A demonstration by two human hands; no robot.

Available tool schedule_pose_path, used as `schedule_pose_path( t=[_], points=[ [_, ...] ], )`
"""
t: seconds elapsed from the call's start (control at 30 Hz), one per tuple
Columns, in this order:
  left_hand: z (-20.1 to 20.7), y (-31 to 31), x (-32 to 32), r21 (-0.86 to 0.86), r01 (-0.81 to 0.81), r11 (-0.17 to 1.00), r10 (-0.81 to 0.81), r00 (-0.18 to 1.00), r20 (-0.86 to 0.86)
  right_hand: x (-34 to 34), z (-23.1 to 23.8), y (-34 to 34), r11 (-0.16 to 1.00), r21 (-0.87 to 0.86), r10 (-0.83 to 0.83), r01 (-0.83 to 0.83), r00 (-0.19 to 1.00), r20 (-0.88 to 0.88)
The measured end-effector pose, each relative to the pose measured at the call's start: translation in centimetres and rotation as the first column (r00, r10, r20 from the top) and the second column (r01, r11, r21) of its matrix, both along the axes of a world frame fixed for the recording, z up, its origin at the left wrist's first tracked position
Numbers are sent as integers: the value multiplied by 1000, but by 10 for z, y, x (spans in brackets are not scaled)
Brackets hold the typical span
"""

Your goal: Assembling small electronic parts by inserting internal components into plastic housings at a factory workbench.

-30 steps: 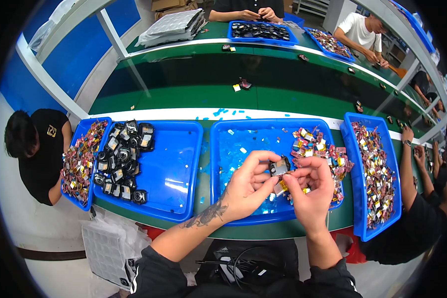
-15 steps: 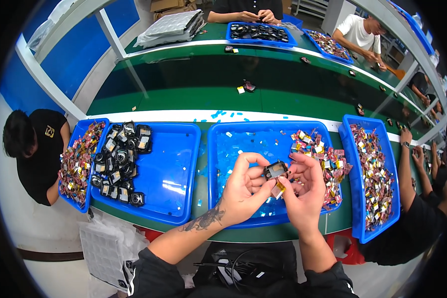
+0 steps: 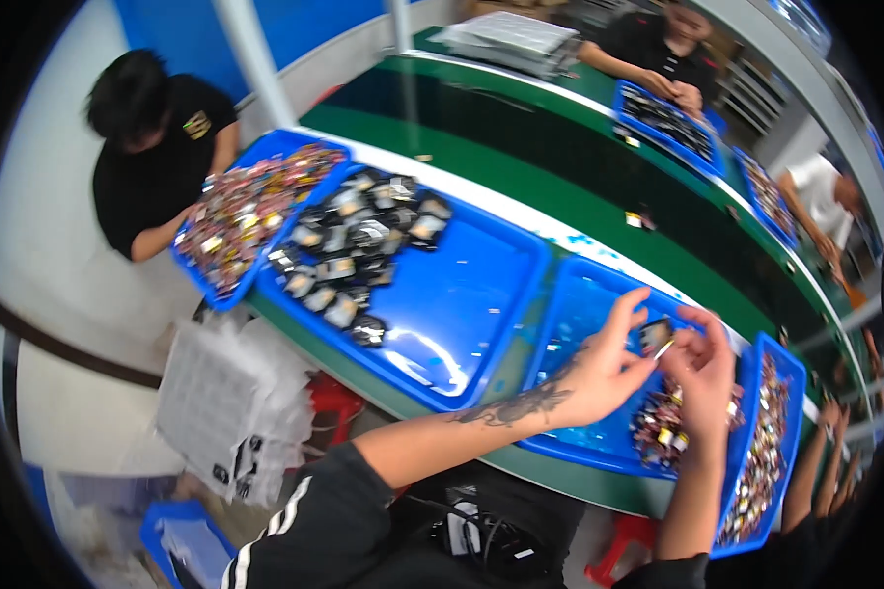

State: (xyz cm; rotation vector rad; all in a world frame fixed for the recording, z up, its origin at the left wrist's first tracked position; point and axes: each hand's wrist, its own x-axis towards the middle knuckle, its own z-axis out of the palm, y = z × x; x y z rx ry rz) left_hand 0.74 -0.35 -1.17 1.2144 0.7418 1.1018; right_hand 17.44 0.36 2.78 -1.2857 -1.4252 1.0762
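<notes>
My left hand grips a small black rectangular housing with a grey inner face, above the blue tray in front of me. Close against it on the right, my right hand has its fingers pinched at a small light-coloured part by the housing's edge. Motion blur hides whether this part is joined to the housing. Below my hands, small red, yellow and silver electronic parts lie heaped in the tray's right portion.
Left of my hands, another blue tray holds several black housings. Trays of small parts stand at the far left and right. Beyond runs a green belt. Co-workers sit at left, across and at right.
My view has swung left, so the trays and my hands now appear farther right and tilted. Both hands stay together at the housing. The yellowish part below it no longer shows clearly.
</notes>
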Motion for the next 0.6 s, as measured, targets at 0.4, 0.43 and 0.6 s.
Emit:
schedule_pose_path(
  t=[0.4,0.43,0.6],
  points=[
    [-4,-57,-235,356,95,930,362,-57,-930,73,-83,230,932,-89,-250,352,800,545],
    [-4,-52,-234,357,102,928,364,-52,-930,77,-82,228,931,-93,-248,353,798,549],
    [-1,-39,-223,426,310,850,487,-156,-859,90,-71,218,915,-304,-206,264,956,210]
  ],
)
